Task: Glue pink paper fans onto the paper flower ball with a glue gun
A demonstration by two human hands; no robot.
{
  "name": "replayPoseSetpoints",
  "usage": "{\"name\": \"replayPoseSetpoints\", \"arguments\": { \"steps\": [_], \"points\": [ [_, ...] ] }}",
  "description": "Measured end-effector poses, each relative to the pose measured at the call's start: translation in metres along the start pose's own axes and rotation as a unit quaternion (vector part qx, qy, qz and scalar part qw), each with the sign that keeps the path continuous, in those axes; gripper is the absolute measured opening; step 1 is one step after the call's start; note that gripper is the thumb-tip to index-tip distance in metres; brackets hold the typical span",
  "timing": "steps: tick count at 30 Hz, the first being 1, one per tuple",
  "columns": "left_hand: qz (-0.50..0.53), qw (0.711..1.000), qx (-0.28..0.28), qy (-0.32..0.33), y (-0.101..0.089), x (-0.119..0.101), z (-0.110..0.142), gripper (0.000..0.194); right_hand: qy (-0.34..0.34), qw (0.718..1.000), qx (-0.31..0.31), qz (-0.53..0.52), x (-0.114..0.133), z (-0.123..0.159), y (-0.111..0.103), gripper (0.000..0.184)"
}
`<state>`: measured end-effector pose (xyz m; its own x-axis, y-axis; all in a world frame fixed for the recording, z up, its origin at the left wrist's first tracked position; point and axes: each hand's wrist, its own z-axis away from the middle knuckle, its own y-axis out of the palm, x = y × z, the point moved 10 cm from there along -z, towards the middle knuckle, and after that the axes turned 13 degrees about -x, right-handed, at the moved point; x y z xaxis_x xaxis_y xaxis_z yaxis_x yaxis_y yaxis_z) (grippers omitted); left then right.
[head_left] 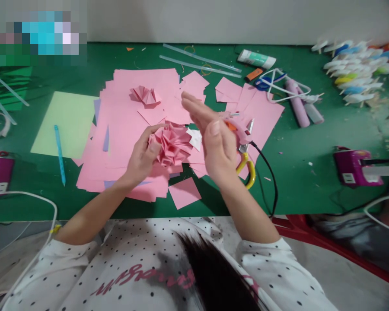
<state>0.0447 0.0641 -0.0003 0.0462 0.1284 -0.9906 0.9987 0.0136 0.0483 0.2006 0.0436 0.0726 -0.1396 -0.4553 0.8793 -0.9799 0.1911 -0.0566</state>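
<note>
My left hand (144, 153) grips the left side of a pink folded paper flower (171, 144), thumb on its front. To the right of the flower, my right hand (215, 142) is raised with its fingers stretched out and nothing in them. Behind that hand lies a pink glue gun (243, 129) with a black cord, partly hidden. Scissors with yellow handles (251, 172) are beside it, also partly covered by the hand. A smaller pleated pink paper piece (145, 96) rests on the stack of pink paper (94, 172) beyond my left hand.
A green table (298, 181) holds a pale green sheet (61, 116) with a blue pen (60, 155), clear glue sticks (201, 67), and a pink paper square (184, 193). Purple power blocks (353, 166) sit at both sides. Colourful small pieces (359, 69) are heaped at the far right.
</note>
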Motion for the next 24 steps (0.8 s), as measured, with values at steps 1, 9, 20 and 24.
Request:
{"name": "replayPoseSetpoints", "arguments": {
  "steps": [1,9,20,24],
  "points": [
    [-0.02,0.997,-0.011,0.068,-0.001,-0.013,0.004,0.068,0.004,1.0,0.001,0.009,0.0,0.006,0.004,0.047],
    [-0.023,0.981,-0.017,0.19,0.003,-0.027,0.023,0.073,0.013,0.996,-0.084,0.028,0.004,0.03,0.018,0.044],
    [0.01,0.968,-0.007,0.25,0.006,-0.042,0.031,0.064,-0.023,0.997,-0.071,0.027,-0.008,0.039,0.029,0.053],
    [-0.029,0.962,-0.012,0.271,0.002,-0.041,0.027,0.065,-0.041,0.998,-0.04,0.029,-0.007,0.037,0.031,0.055]
  ]
}}
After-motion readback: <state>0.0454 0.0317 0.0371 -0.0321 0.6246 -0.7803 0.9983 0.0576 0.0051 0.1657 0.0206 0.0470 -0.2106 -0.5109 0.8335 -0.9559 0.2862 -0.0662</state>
